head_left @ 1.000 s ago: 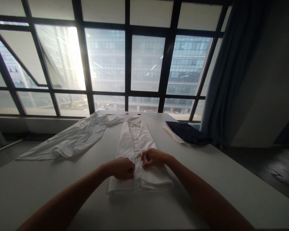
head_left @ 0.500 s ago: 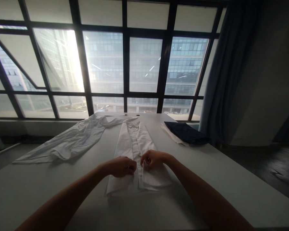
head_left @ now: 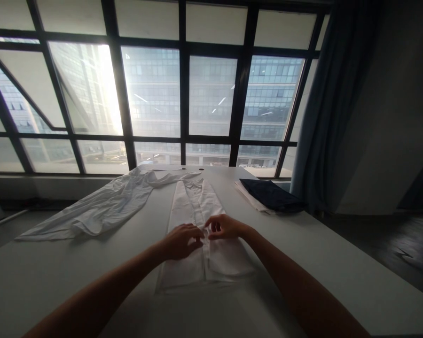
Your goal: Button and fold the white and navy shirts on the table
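A white shirt lies on the table in a long folded strip, its two sides turned in toward a middle line that runs away from me. My left hand rests over the left half near that line, thumb and fingers apart. Facing it, my right hand is over the right half, index finger reaching to the middle line and the other fingers bent. The fingertips of both hands almost meet there and seem to touch the cloth. Part of the shirt is hidden beneath my hands.
On the white table, a crumpled white garment spreads along the left side. At the right edge lies a stack with a dark navy folded cloth over a pale cloth. Windows and a blue curtain stand beyond.
Both hands have loosened from a closed grip, their fingers now spread more. My left hand has shifted slightly right, toward the middle line. The shirt's left front has flattened and covers the gap.
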`<state>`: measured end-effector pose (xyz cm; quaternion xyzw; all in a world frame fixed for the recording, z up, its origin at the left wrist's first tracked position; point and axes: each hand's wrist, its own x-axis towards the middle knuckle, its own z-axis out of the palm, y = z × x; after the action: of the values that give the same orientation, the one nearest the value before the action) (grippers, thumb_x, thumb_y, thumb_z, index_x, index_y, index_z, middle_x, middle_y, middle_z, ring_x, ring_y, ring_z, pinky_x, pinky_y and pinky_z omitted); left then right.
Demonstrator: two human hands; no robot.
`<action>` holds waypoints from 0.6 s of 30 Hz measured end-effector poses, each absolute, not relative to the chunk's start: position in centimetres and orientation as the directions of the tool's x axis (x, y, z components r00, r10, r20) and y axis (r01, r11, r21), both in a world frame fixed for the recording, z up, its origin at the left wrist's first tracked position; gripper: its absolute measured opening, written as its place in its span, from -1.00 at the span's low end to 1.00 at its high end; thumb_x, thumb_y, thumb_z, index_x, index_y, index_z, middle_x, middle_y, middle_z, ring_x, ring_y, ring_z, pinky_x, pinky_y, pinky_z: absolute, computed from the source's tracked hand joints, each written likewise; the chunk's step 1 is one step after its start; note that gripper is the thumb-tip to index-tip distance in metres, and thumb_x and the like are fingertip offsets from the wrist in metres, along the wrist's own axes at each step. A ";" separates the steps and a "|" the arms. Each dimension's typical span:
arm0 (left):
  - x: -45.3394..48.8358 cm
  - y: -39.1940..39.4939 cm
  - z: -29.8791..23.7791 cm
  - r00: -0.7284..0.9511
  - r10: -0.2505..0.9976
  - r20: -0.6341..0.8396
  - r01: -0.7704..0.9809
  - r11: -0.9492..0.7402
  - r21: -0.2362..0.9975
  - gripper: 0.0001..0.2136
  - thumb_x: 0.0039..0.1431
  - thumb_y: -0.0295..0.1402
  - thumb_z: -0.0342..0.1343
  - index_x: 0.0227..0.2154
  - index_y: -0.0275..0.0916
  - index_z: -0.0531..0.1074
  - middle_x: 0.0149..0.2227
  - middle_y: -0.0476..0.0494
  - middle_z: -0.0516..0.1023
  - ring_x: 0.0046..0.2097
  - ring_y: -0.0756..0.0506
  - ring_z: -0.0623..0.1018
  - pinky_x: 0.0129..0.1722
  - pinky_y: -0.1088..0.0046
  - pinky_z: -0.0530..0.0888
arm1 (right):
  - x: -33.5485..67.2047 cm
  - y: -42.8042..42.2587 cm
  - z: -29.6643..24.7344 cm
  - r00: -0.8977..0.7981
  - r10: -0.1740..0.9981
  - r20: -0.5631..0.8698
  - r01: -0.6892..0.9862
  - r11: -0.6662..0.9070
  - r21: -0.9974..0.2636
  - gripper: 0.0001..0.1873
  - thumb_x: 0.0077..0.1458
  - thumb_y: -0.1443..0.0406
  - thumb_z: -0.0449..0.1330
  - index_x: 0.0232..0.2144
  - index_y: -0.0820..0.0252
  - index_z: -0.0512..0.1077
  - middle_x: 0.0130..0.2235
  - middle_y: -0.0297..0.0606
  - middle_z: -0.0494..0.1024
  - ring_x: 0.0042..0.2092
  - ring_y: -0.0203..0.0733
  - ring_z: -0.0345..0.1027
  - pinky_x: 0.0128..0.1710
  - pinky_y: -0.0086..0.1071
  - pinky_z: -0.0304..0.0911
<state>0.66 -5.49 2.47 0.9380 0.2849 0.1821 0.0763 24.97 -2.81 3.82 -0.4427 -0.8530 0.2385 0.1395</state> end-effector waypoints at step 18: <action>-1.1 -2.1 -0.8 0.757 0.648 0.088 0.637 -0.761 0.120 -0.30 0.32 0.15 -0.31 0.39 -0.11 -0.07 0.41 -0.16 -0.08 0.42 -0.17 -0.06 0.35 0.13 -0.11 | 25.1 -4.4 0.4 -0.503 0.863 -0.043 0.854 0.489 -0.178 -0.06 0.18 -0.26 -0.18 0.40 0.16 -0.09 0.42 -0.14 -0.18 0.42 0.02 -0.34 0.36 -0.03 -0.40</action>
<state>-1.15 -2.11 -0.76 0.9363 0.3431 0.0622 0.0413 25.06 -4.41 0.41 -0.4979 -0.8623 0.0880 0.0261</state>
